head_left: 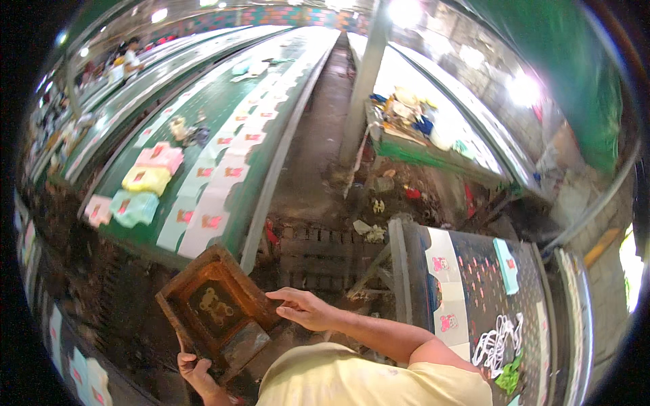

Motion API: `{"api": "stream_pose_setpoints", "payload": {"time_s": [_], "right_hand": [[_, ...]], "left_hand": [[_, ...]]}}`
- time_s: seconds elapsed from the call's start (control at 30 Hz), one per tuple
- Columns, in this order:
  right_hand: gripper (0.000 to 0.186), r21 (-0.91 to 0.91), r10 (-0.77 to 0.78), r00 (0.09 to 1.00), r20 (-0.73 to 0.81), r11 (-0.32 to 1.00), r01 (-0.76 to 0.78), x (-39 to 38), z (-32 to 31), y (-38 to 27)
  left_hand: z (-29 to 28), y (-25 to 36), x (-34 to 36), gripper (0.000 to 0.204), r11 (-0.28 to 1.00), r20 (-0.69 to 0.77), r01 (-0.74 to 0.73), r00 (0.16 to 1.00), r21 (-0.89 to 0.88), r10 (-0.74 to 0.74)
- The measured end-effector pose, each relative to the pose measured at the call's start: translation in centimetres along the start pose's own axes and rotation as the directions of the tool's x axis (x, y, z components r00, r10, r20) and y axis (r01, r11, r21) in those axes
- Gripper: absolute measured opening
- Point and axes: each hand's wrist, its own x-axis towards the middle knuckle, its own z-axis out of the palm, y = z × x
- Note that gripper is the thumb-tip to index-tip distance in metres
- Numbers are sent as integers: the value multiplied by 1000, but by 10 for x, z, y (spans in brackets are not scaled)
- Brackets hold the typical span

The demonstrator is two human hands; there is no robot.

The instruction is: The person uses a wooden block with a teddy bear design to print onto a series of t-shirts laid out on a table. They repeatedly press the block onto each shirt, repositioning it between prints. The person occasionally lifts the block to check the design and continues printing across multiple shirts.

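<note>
A wooden screen-printing frame point(177, 298) with a bear-shaped stencil point(215, 306) on its mesh is held tilted in front of me, over the dark floor. My left hand point(195, 371) grips its lower left edge, thumb up. My right hand point(308, 310) holds the right edge with its fingertips, the index finger lying along the wood. A greyish patch point(247, 342) lies inside the frame near its lower side. Just beyond the frame, pale fabric pieces point(206, 220) printed with red bears run in rows along a long green table point(145, 233).
Stacks of pink, yellow and mint pieces point(147, 179) lie on the green table. Right of the dark aisle point(308, 169) stands a post point(369, 81) and a cluttered table point(406, 150). A nearer table point(467, 271) carries white cord point(500, 342) and green cloth point(508, 379). A person point(132, 59) stands far left.
</note>
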Motion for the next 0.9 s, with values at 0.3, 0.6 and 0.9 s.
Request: {"api": "stream_pose_setpoints", "payload": {"time_s": [0.3, 0.6, 0.9], "right_hand": [[69, 61, -91, 908, -409, 990, 126, -66, -160, 44], [82, 104, 80, 635, -768, 995, 0, -117, -226, 83], [77, 109, 117, 171, -978, 992, -56, -124, -278, 102]], "left_hand": [[254, -10, 39, 40, 985, 541, 168, 832, -29, -126], [475, -79, 38, 36, 957, 814, 275, 531, 96, -235], [714, -143, -7, 33, 935, 987, 325, 36, 138, -158]]}}
